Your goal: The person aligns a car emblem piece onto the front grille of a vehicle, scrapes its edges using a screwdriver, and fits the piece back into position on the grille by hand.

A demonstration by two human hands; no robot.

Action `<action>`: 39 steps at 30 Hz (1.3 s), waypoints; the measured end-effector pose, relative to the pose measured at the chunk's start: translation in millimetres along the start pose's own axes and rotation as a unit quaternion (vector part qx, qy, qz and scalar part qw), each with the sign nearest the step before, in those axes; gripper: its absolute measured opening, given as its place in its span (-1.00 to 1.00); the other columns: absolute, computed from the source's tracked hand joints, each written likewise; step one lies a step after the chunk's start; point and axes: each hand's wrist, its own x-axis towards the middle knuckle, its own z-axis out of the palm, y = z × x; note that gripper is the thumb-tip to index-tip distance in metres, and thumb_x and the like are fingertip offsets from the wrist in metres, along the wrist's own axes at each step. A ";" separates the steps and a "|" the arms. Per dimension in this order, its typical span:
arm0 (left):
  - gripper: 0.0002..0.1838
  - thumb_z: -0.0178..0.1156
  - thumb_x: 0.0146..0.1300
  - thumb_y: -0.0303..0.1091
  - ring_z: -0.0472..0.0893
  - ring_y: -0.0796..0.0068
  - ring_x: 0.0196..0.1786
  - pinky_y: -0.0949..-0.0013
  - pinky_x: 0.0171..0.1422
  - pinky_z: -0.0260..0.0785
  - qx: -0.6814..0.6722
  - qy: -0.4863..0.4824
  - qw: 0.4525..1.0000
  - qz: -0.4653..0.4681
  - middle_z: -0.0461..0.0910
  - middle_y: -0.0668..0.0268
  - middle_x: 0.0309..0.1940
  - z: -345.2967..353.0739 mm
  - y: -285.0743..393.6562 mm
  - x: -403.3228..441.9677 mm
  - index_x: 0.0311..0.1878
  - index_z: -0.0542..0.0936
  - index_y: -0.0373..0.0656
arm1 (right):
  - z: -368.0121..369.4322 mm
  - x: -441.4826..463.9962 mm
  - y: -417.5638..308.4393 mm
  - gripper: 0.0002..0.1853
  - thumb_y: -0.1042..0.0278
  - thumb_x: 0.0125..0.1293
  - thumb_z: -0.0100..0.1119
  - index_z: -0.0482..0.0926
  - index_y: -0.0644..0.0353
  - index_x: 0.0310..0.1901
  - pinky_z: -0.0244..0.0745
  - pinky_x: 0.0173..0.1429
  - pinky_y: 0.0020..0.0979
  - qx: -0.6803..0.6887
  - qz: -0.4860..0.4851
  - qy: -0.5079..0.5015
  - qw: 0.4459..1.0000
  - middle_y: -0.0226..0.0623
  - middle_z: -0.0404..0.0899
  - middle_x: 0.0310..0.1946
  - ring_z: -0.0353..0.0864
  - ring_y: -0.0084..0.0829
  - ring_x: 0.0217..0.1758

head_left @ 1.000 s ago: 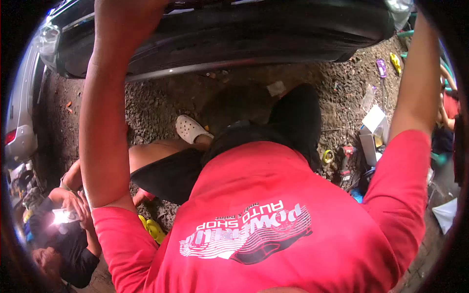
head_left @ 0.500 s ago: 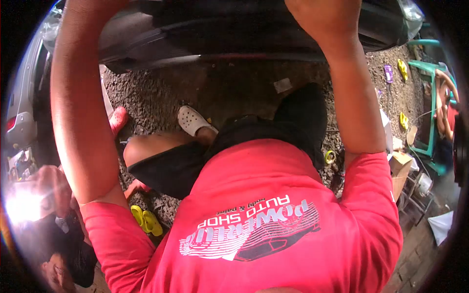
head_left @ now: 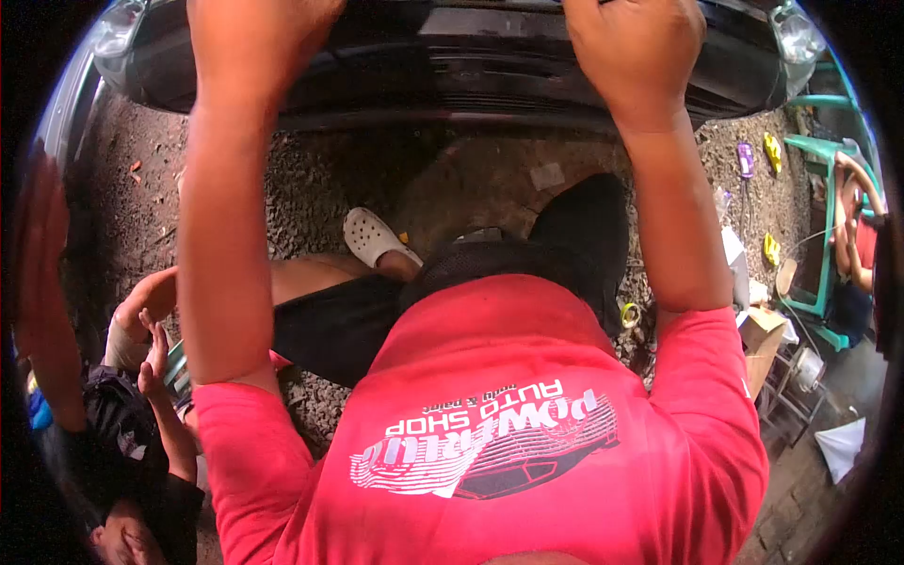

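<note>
A black car bumper [head_left: 443, 80] spans the top of the view, with a clear headlight [head_left: 799, 45] at its right end and another headlight [head_left: 118, 42] at its left. My left hand [head_left: 264, 38] is raised in front of the bumper's left part; its fingers are cut off or hidden at the top edge. Over the right part, my right hand [head_left: 640, 56] has its fingers curled. Whatever it may grip lies out of sight beyond the frame. I cannot tell whether either hand touches the bumper.
At left a person in dark clothes sits close to my arm, one hand [head_left: 153, 358] raised. On the right are a green plastic chair [head_left: 824, 235], another person's arms, a cardboard box [head_left: 765, 331], yellow slippers [head_left: 772, 153] and a tape roll [head_left: 630, 314]. Gravel covers the ground.
My left arm has swung right and its hand has come into view. My right hand sits slightly lower. More of the bumper shows. People at left have shifted, and the bright light there is gone.
</note>
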 end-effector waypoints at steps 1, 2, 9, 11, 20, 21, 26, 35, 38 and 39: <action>-0.32 0.63 0.00 -0.39 0.61 0.22 0.22 0.14 0.27 0.52 0.003 0.001 1.000 -0.001 0.65 0.16 0.13 0.1 4.7 -9.9 0.26 0.61 -0.10 | 0.7 0.3 -0.7 -0.66 0.63 0.10 0.44 0.65 0.23 -0.06 0.47 -0.28 -0.36 -0.015 -0.005 0.006 1.000 -0.25 0.58 -0.35 0.52 -0.33 -0.43; -0.36 0.62 0.01 -0.42 0.61 0.20 0.20 0.14 0.30 0.49 0.018 0.019 0.999 -0.046 0.64 0.16 0.12 0.4 7.2 -19.5 0.21 0.61 -0.12 | 0.9 0.2 -0.2 -0.66 0.63 0.10 0.44 0.65 0.23 -0.06 0.47 -0.28 -0.36 -0.012 -0.008 0.006 1.000 -0.25 0.58 -0.35 0.52 -0.33 -0.43; -0.56 0.61 0.09 -0.17 0.65 0.21 0.12 0.18 0.29 0.37 0.014 0.106 0.987 -0.117 0.72 0.26 -0.01 30.5 -1.6 -48.6 0.01 0.71 -0.08 | -9.7 10.1 -9.5 -0.52 0.52 0.03 0.53 0.58 0.22 0.02 0.53 0.07 -0.17 -0.145 0.019 -0.087 0.985 -0.10 0.60 -0.12 0.63 -0.12 -0.02; -0.49 0.67 -0.03 -0.15 0.61 0.17 0.08 0.14 0.25 0.30 0.008 0.136 0.985 -0.102 0.69 0.26 -0.06 38.4 -8.5 -51.0 -0.04 0.67 -0.06 | -0.5 4.0 8.5 -0.59 0.38 0.14 0.57 0.71 0.13 0.05 0.53 -0.04 -0.34 -0.132 -0.051 -0.026 0.990 -0.37 0.57 -0.06 0.54 -0.42 -0.18; -0.32 0.71 -0.09 -0.17 0.54 0.02 0.12 0.06 0.27 0.36 -0.094 0.171 0.967 -0.161 0.58 0.12 0.02 58.5 2.5 -66.2 0.05 0.55 -0.18 | -1.5 6.6 6.2 -0.66 0.46 0.16 0.49 0.65 0.18 -0.02 0.52 -0.04 -0.26 -0.084 0.031 -0.077 0.993 -0.18 0.58 -0.06 0.55 -0.21 -0.13; -0.30 0.71 -0.11 -0.16 0.53 0.01 0.12 0.04 0.27 0.36 -0.107 0.181 0.964 -0.165 0.56 0.09 0.04 63.1 2.9 -69.4 0.04 0.54 -0.17 | -2.2 7.0 4.0 -0.66 0.46 0.16 0.49 0.65 0.18 -0.02 0.52 -0.04 -0.26 -0.077 0.019 -0.074 0.994 -0.18 0.58 -0.06 0.55 -0.21 -0.13; -0.33 0.69 -0.09 -0.19 0.52 -0.04 0.13 0.03 0.26 0.35 -0.139 0.181 0.953 -0.198 0.56 0.06 0.04 57.1 6.3 -66.3 0.06 0.55 -0.15 | -8.2 8.6 3.9 -0.75 0.54 0.25 0.42 0.61 0.24 -0.07 0.51 0.01 -0.31 -0.012 0.063 -0.104 0.992 -0.18 0.61 -0.12 0.59 -0.26 -0.11; -0.59 0.64 -0.06 -0.21 0.50 -0.03 0.10 0.05 0.23 0.35 -0.170 0.142 0.947 -0.232 0.56 0.06 0.04 49.4 8.3 -69.4 -0.17 0.69 -0.09 | -10.0 13.3 -0.7 -0.78 0.59 0.24 0.40 0.60 0.26 -0.11 0.51 0.04 -0.32 0.030 0.067 -0.108 0.991 -0.22 0.61 -0.23 0.60 -0.29 -0.16; -0.54 0.64 -0.06 -0.23 0.50 -0.05 0.12 0.03 0.23 0.35 -0.168 0.140 0.944 -0.249 0.55 0.03 0.07 45.2 9.9 -66.2 -0.11 0.66 -0.12 | -10.0 16.3 -5.4 -0.76 0.58 0.22 0.42 0.63 0.25 -0.08 0.50 0.00 -0.35 0.007 0.104 -0.120 0.987 -0.26 0.60 -0.25 0.58 -0.35 -0.19; -0.52 0.64 -0.06 -0.23 0.49 -0.06 0.13 0.02 0.24 0.35 -0.173 0.135 0.937 -0.270 0.54 0.02 0.08 44.4 10.8 -64.5 -0.10 0.64 -0.13 | -9.8 18.1 -7.8 -0.76 0.58 0.22 0.42 0.63 0.25 -0.08 0.50 0.00 -0.35 0.007 0.100 -0.121 0.988 -0.26 0.60 -0.25 0.58 -0.35 -0.19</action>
